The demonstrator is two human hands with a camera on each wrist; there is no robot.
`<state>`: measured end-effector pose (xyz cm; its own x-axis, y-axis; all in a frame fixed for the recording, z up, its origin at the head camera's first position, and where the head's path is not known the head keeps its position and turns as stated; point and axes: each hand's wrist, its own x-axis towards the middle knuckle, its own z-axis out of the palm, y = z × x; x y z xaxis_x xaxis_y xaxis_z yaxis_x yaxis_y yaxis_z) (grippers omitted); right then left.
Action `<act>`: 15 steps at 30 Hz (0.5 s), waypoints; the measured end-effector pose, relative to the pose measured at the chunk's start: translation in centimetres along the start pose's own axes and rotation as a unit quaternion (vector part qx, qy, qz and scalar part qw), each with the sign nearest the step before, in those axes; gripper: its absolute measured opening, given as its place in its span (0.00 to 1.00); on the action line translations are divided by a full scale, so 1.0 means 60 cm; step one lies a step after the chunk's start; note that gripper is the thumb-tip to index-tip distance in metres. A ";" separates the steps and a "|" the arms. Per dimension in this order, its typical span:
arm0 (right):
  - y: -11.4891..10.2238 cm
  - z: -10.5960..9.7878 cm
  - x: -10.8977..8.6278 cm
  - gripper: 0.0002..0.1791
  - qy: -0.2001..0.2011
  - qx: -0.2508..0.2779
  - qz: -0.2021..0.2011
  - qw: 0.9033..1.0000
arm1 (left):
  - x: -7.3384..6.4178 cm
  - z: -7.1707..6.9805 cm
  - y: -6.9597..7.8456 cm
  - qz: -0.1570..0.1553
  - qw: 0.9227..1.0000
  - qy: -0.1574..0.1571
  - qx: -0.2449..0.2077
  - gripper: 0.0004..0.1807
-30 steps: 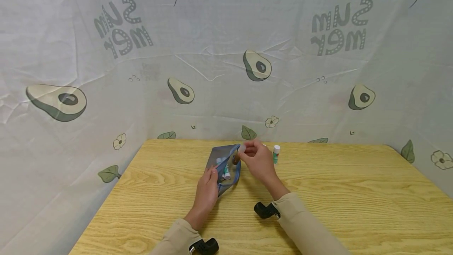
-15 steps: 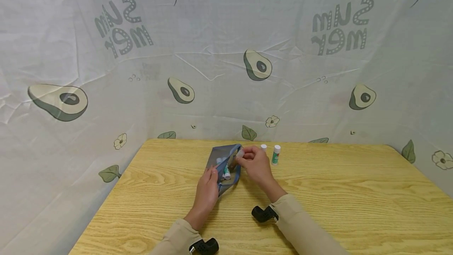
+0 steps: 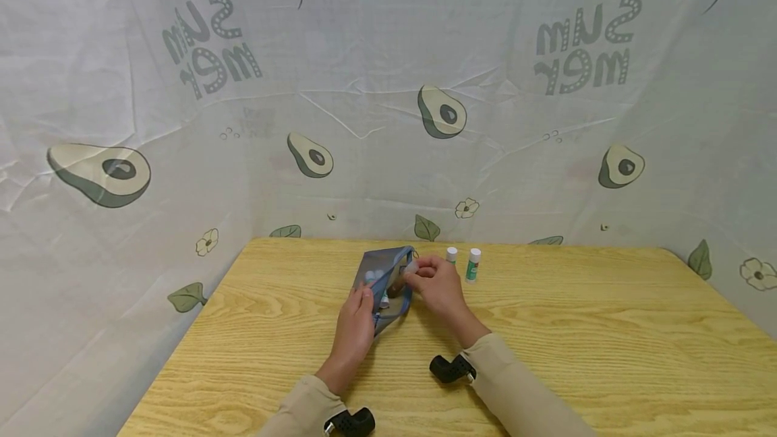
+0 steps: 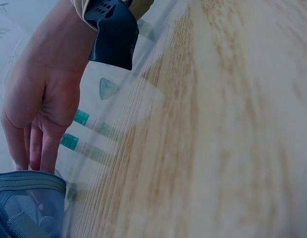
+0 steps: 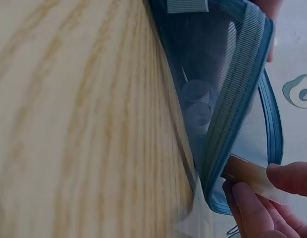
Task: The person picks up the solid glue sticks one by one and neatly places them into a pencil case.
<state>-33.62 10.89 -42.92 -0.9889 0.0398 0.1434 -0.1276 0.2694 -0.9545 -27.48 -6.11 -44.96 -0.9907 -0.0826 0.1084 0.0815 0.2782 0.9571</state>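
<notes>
My left hand [image 3: 355, 322] grips the near left side of a blue mesh zip pouch [image 3: 371, 263], its zipped mouth gaping to the right. My right hand [image 3: 442, 286] pinches the translucent end of a small brown tube [image 5: 247, 173] between thumb and fingers. The tube's brown end is inside the pouch mouth, tilted down to the left. White-ended sticks [image 5: 199, 115] show through the mesh; a stick [image 3: 384, 300] is partly visible at the mouth. Beyond my right hand stand two green-and-white glue sticks, one [image 3: 473, 266] in full view, the other [image 3: 451, 254] partly hidden by the hand.
A wood-grain table [image 3: 577, 329] lies under everything. Behind it and to the sides hangs a pale curtain [image 3: 376, 174] printed with avocados. A black wrist camera mount [image 3: 452, 369] sits at the right sleeve, another [image 3: 352, 422] at the left.
My right hand has moved slightly left and down, lowering the brown tube into the pouch. The second standing glue stick has come into view. Sticks inside the pouch have shifted; my left hand stays.
</notes>
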 end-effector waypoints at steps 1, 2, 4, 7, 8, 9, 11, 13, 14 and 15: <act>0.000 0.001 0.000 0.15 -0.001 0.005 0.003 1.000 | 0.000 0.000 0.000 0.000 1.000 0.001 0.002 0.31; 0.000 0.002 -0.001 0.16 -0.001 0.010 0.005 1.000 | 0.000 0.000 0.001 0.001 1.000 0.002 0.004 0.31; 0.001 0.003 -0.001 0.16 -0.003 0.023 0.011 1.000 | 0.000 0.000 0.001 0.000 1.000 0.003 0.007 0.31; 0.005 0.006 -0.001 0.17 -0.005 0.029 0.025 0.999 | 0.001 0.000 0.001 0.003 1.000 0.004 0.012 0.30; 0.007 0.007 0.000 0.17 -0.004 0.026 0.030 0.999 | 0.001 0.000 0.001 0.004 1.000 0.003 0.011 0.30; 0.008 0.007 0.000 0.17 -0.002 0.021 0.035 0.999 | 0.001 0.000 0.001 0.004 1.000 0.003 0.010 0.29; 0.011 0.009 -0.001 0.19 0.003 0.011 0.043 0.999 | 0.002 -0.001 0.000 0.006 1.000 0.001 0.007 0.29; 0.011 0.010 -0.001 0.21 0.002 0.004 0.044 0.999 | 0.002 -0.001 -0.001 0.007 1.000 -0.002 0.004 0.29; 0.010 0.010 -0.001 0.22 0.002 0.000 0.042 0.999 | 0.002 -0.001 -0.001 0.007 1.000 -0.002 0.004 0.29; 0.010 0.010 -0.001 0.22 0.001 -0.003 0.041 0.999 | 0.002 -0.001 -0.001 0.007 1.000 -0.003 0.004 0.29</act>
<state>-33.70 10.50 -43.67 -0.9958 0.0635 0.0660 -0.0464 0.2708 -0.9615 -27.60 -6.20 -44.99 -0.9900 -0.0731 0.1203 0.0947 0.2866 0.9534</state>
